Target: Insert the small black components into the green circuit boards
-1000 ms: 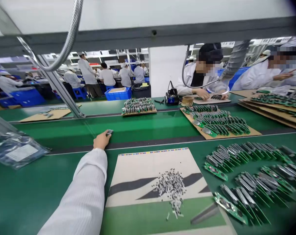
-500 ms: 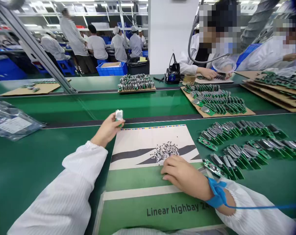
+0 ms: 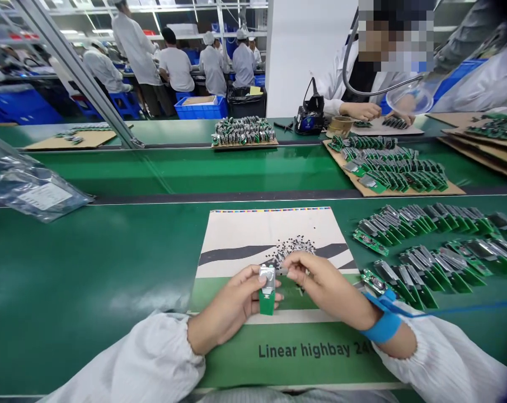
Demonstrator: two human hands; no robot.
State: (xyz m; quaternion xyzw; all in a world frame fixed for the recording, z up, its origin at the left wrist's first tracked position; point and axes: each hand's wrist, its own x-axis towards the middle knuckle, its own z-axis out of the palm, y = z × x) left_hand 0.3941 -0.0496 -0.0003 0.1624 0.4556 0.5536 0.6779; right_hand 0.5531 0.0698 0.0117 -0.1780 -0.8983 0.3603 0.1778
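A small green circuit board [image 3: 266,303] with a silver metal part on its upper half stands upright between the fingers and thumb of my left hand [image 3: 232,305]. Close to its right side is my right hand [image 3: 323,288], thumb and fingertips pinched together. Whatever the pinch holds, if anything, is too small to make out. Just behind the right fingers lies a loose pile of tiny black and silver parts [image 3: 299,245]. Both hands are above a printed cardboard sheet [image 3: 232,229] in white, black and green.
Rows of similar circuit boards [image 3: 421,271] lean on the green table to the right. Beyond, a cardboard tray [image 3: 354,178] carries more boards. A silvery plastic bag [image 3: 47,193] lies at left. A co-worker's hand [image 3: 362,111] works across the bench. A blue wrist strap [image 3: 383,324] circles my right wrist.
My left hand has brought the circuit board from beyond the sheet's far left corner down to the middle, beside my right hand. The right hand has lifted slightly off the pile, fingers pinched.
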